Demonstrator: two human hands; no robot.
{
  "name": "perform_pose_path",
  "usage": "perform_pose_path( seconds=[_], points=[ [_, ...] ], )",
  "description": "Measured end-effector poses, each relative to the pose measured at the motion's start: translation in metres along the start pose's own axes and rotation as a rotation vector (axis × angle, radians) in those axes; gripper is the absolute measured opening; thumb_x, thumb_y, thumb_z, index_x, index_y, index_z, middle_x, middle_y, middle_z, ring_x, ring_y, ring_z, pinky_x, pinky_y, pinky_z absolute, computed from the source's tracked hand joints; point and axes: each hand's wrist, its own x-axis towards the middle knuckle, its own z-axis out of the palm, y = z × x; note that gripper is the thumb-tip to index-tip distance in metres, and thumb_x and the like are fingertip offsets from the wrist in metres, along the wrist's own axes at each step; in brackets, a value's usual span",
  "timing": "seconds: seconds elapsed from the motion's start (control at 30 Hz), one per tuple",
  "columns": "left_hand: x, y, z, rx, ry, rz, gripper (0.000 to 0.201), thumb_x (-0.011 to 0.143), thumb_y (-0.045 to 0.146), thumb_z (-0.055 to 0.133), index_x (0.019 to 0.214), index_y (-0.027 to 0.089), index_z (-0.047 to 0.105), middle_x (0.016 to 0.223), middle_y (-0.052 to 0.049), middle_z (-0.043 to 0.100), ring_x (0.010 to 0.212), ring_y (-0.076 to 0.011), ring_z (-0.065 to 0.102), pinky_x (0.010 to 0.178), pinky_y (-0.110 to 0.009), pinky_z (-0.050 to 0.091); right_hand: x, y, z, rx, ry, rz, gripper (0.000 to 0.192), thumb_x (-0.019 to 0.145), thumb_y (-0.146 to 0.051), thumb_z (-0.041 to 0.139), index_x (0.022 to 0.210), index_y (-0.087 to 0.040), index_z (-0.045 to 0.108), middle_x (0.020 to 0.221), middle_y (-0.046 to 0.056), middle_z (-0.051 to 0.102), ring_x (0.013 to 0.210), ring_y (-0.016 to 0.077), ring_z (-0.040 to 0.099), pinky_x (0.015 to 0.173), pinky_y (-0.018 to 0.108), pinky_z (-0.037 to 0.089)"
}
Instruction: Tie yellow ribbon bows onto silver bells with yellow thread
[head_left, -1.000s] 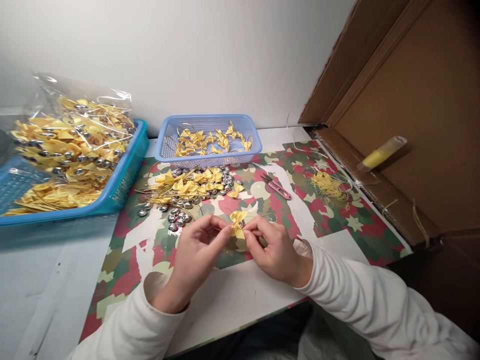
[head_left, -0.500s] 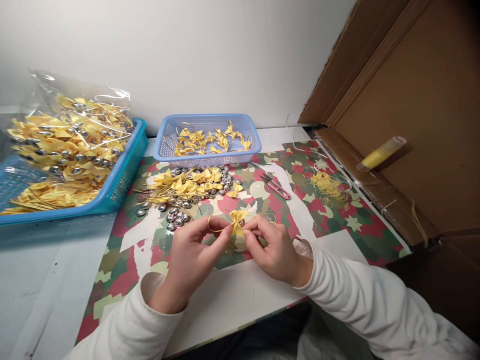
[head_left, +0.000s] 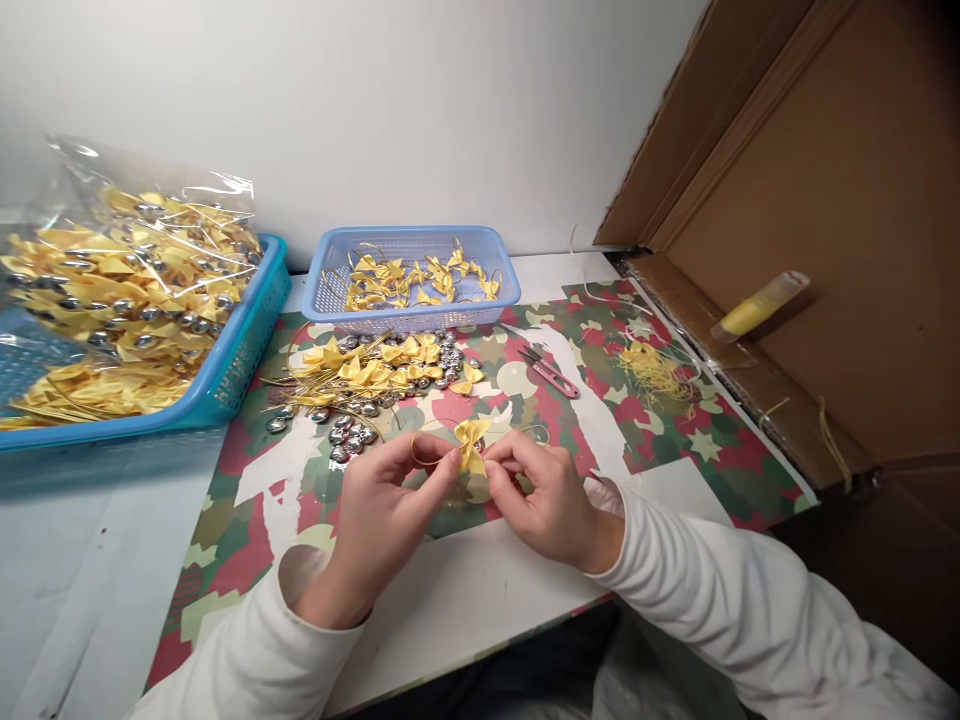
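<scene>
I see my left hand (head_left: 390, 500) and my right hand (head_left: 541, 498) meeting over the patterned mat (head_left: 675, 450), a glossy sheet printed in red, green and cream patches that lies flat on the table (head_left: 90, 560). Between them sits a small yellow bow (head_left: 471, 442) of satin-like ribbon, its loops puffed and slightly creased. The left grip is closed to a pinch, thumb and forefinger on the bow's left side, with a thin gold cord (head_left: 421, 452) curling in a loop above the knuckles. The right grip is pinched as well, fingertips touching the bow's right side. The bow is held just above the mat, near its front edge.

Behind the bow on the mat lies a loose heap of bows (head_left: 375, 370) mixed with round, shiny silver beads (head_left: 349, 435). Behind the heap stands a pale blue basket (head_left: 420, 312) of perforated plastic with more bows inside. Right of the heap lie pink scissors (head_left: 551, 372), and further right a tangle of yellow thread (head_left: 656, 368). Left of the mat, a teal basket (head_left: 247, 350) carries a crinkled clear bag (head_left: 127, 260) stuffed with bows.
</scene>
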Motion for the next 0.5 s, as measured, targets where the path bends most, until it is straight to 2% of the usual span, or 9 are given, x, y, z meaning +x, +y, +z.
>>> perform_pose_path(
  seconds=[0.33,0.5],
  points=[
    [-0.0016,0.0006,0.0011,0.007,-0.011,0.018,0.016,0.08,0.027,0.063,0.067,0.02,0.066,0.057,-0.001,0.064,0.057,-0.015,0.062,0.038,-0.019,0.041,0.0002,-0.0007,-0.0002,-0.008,0.001,0.011,0.01,0.087,-0.014,0.046,0.079,-0.02,0.048,0.051,-0.009,0.04,0.043,0.0066,0.038,0.045,0.02,0.031],
    [-0.0018,-0.0003,0.0012,0.005,0.015,-0.019,0.019,0.081,0.03,0.063,0.065,0.02,0.064,0.057,0.0,0.064,0.054,-0.014,0.06,0.041,-0.02,0.043,-0.0008,-0.0012,-0.0002,0.015,0.0,0.017,0.009,0.087,-0.015,0.047,0.079,-0.02,0.049,0.053,-0.008,0.044,0.044,0.0071,0.044,0.046,0.019,0.034]
  ],
)
